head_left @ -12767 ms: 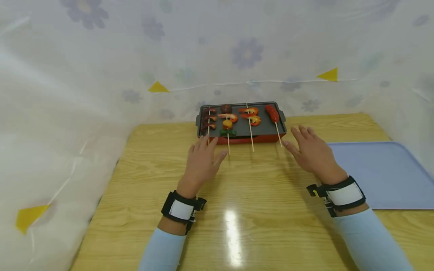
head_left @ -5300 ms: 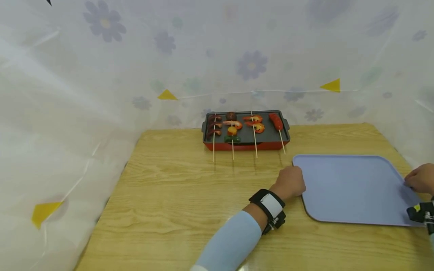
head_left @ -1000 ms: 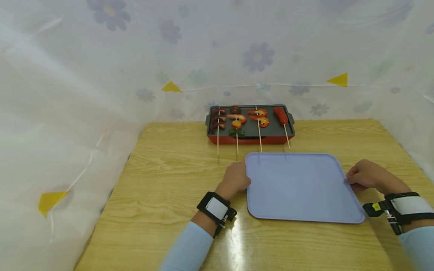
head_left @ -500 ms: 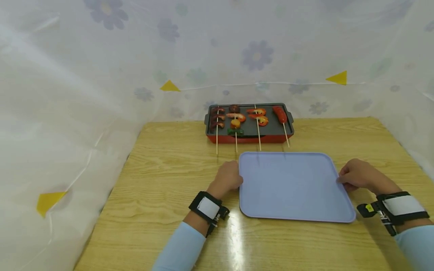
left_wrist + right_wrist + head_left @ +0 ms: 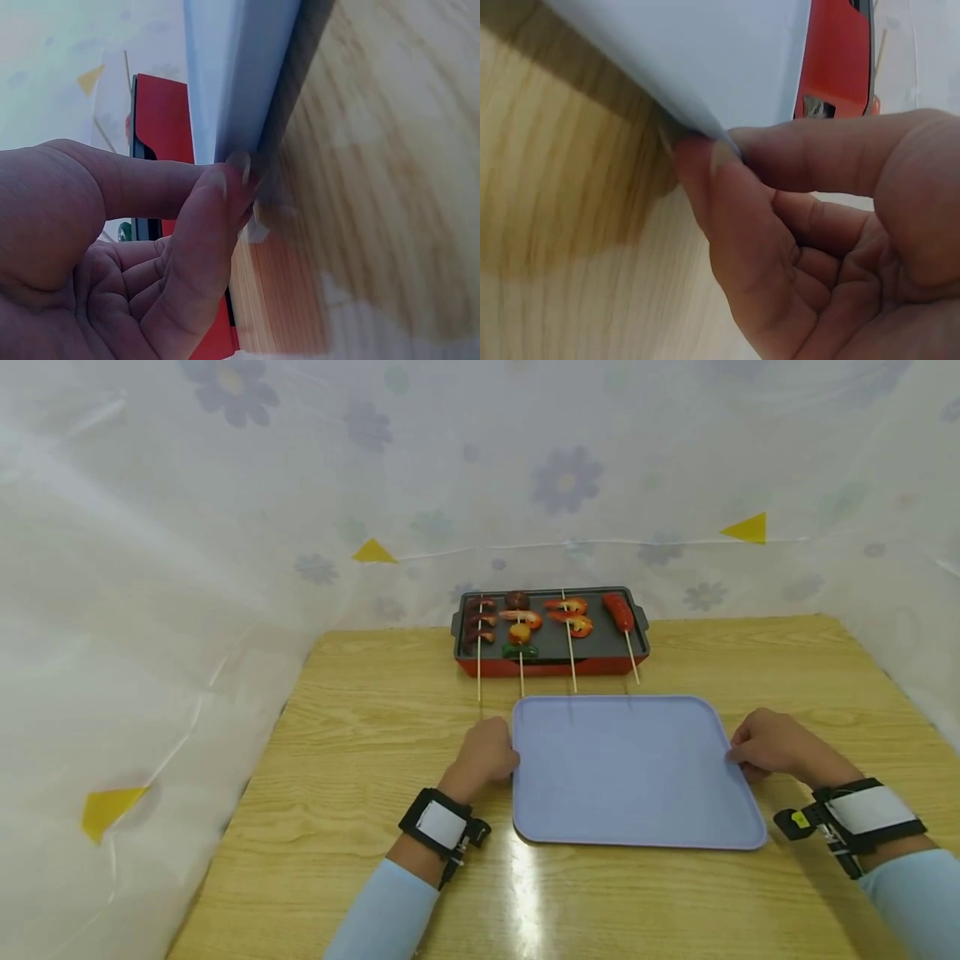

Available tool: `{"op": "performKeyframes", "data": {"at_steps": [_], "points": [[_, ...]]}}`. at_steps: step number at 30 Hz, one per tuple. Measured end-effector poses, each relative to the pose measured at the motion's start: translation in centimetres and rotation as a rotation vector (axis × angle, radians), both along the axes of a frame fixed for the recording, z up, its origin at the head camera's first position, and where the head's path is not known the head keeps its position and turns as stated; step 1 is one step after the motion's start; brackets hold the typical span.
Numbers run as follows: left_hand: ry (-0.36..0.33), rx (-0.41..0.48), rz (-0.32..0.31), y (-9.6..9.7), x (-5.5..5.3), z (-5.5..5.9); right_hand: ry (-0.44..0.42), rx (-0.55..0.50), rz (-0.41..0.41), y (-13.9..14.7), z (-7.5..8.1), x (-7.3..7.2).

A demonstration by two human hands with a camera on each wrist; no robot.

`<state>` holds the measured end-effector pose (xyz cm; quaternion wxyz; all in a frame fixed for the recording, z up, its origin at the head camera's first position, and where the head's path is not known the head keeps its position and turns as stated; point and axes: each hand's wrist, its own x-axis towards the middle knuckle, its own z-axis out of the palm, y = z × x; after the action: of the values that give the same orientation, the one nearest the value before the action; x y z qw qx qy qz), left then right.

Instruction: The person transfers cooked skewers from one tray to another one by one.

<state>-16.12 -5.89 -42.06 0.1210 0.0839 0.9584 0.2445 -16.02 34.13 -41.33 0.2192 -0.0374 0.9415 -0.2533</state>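
A pale blue-violet tray [image 5: 622, 777] with a raised rim lies in front of the grill in the head view. My left hand [image 5: 486, 750] pinches its left edge between thumb and fingers, as the left wrist view shows with the hand [image 5: 150, 240] at the rim. On the opposite side, my right hand [image 5: 768, 743] pinches the right edge; the right wrist view has that hand [image 5: 802, 225] with thumb above and fingertips under the rim. Nothing lies on the tray. Behind it stands a red and black toy grill [image 5: 551, 667] bearing several skewers.
On the grill lie a sausage skewer [image 5: 618, 612], a shrimp skewer [image 5: 573, 624], a mixed skewer [image 5: 519, 635] and a dark meat skewer [image 5: 480, 622]. Their sticks overhang the front, close to the tray's far edge. Flowered plastic sheeting [image 5: 450, 468] rises behind the wooden table [image 5: 322, 827].
Earlier, both hands were open near the grill and the tray sat at the right. The hands gripped its sides and slid it left to the middle; in the last second it moved slightly further left.
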Motion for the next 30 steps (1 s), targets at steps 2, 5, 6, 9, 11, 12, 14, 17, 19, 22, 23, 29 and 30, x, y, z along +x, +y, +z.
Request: {"op": "performKeyframes", "data": {"at_steps": [2,5,6,9,11,12,14,17,19,22,23,29,30], "points": [[-0.002,0.006,0.005,-0.2,0.1,0.1,0.013,0.024,0.015,-0.3,0.0,0.0],[0.001,0.015,0.012,-0.6,0.3,0.1,0.039,0.063,0.043,-0.7,0.0,-0.1],[0.005,0.019,0.015,-0.7,0.3,0.1,0.044,0.066,0.046,-0.9,0.0,-0.1],[0.014,0.016,0.021,-1.2,0.4,0.0,0.046,0.046,0.047,-1.2,-0.1,-0.1],[0.009,0.014,0.027,-1.5,0.5,-0.1,0.048,0.036,0.046,-1.5,-0.1,-0.2],[0.004,0.011,0.030,-1.6,0.6,0.0,0.046,0.030,0.044,-1.6,-0.2,-0.1],[-0.002,0.011,0.035,-2.0,0.7,0.1,0.046,0.026,0.046,-1.9,-0.2,-0.1],[0.009,0.001,0.035,-2.5,0.8,0.2,0.047,0.025,0.042,-2.4,-0.2,0.0],[0.012,-0.001,0.039,-2.8,0.9,0.2,0.043,0.014,0.039,-2.8,-0.2,0.0],[0.014,-0.011,0.049,-3.3,1.0,0.1,0.043,0.003,0.042,-3.5,-0.3,0.0],[0.007,-0.006,0.056,-3.4,1.0,0.1,0.037,0.005,0.040,-3.7,-0.3,0.0],[0.004,-0.012,0.069,-4.1,0.9,0.0,0.013,0.005,0.037,-4.4,-0.1,-0.3],[0.008,-0.016,0.069,-4.2,0.8,-0.1,0.011,0.002,0.035,-4.4,-0.1,-0.3]]}}
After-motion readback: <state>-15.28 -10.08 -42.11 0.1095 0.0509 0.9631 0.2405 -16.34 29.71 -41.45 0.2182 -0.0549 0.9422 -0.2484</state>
